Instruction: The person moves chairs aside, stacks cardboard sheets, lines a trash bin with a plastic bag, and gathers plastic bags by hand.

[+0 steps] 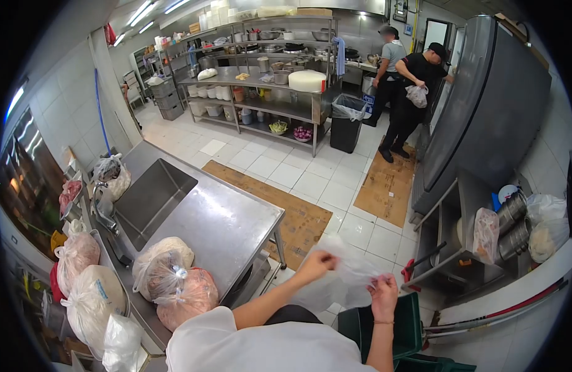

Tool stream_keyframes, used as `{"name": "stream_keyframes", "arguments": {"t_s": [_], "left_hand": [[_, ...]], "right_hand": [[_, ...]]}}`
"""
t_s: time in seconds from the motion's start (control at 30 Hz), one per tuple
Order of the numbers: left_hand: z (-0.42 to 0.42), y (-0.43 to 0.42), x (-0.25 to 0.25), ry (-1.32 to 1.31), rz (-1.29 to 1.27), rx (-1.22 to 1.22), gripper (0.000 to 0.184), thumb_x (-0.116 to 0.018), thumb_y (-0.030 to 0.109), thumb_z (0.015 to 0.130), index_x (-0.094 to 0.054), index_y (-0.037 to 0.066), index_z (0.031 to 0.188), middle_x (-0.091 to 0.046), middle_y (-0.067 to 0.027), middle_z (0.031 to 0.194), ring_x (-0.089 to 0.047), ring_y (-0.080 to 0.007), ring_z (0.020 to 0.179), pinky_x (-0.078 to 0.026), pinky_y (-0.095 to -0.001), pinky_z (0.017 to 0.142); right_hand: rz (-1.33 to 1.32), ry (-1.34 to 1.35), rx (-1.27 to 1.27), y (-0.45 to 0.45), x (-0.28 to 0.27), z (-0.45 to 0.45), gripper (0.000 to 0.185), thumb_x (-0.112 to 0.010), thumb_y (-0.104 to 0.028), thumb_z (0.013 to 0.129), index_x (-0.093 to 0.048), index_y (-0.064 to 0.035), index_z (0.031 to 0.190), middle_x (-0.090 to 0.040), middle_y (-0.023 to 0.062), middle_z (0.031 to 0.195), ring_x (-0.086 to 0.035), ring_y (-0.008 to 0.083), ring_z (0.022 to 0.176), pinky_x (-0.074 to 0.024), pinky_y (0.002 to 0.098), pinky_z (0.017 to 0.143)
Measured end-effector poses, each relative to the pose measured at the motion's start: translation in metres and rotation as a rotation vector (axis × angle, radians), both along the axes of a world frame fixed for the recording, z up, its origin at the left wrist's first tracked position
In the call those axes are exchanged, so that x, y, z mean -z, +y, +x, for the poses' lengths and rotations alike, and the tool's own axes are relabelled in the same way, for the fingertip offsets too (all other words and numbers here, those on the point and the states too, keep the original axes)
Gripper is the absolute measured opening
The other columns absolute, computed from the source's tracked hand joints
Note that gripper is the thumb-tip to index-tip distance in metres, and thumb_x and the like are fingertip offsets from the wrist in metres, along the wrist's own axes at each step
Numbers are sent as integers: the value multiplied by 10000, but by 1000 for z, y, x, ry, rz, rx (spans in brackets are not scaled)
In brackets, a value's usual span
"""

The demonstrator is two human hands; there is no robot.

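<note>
A thin see-through plastic bag [349,271] is stretched between my two hands, above the floor to the right of the steel sink table. My left hand [319,266] pinches its left upper edge. My right hand [383,296] grips the right edge with fingers closed. The bag looks limp, and its lower part hangs partly behind my hands. On the table's near corner, left of my body, sit tied plastic bags of food, one with pale contents [163,263] and one with pinkish contents [190,302].
Green bins [407,328] stand below my right hand. A steel sink [154,201] is set in the table [230,214], with more filled bags [91,301] along its left. Two people [416,77] stand by a tall fridge [490,105]. Cardboard [280,204] covers parts of the tiled floor.
</note>
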State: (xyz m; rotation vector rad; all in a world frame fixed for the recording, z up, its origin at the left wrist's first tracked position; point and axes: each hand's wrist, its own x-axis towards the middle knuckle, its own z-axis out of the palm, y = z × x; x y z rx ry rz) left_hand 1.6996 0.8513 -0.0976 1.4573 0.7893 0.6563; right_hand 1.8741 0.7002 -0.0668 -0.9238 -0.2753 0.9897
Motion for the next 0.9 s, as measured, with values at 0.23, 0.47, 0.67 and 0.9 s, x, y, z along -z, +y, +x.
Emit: {"name": "stream_keyframes", "arguments": {"t_s": [0.23,0.47,0.67,0.9], "left_hand": [[-38,18,36,-652,-927,-94,135,-407,-10,773,-494,-22,875,-547,-115,862,-561,-203,802,-491,-358,781],[-91,15,20,-422,-974,4,218,-523,132,824,-546,-15,984,-590,-150,938,-566,-241,896,-441,-367,852],[-96,52,44,426,-305,115,209,-606,59,737,-577,43,944,-534,14,688,-428,-69,507,-343,-199,449],[-139,164,-5,-253,-548,-293,265,-517,297,868,-571,58,971,-612,-72,913,-607,-189,854,-511,-348,765]], "right_hand": [[314,451,-74,-50,80,54,109,-442,-76,880,-513,-73,962,-588,79,910,-563,208,867,-476,359,769],[-321,-182,-118,-92,52,96,152,-596,-128,808,-580,-46,935,-555,-12,724,-489,73,588,-386,225,507],[-331,-354,294,-41,39,102,242,-659,-215,779,-615,-25,923,-461,-67,615,-372,18,493,-269,203,399],[-28,-644,-24,9,-13,30,167,-682,-152,744,-537,-71,726,-404,-61,614,-397,46,607,-355,231,537]]}}
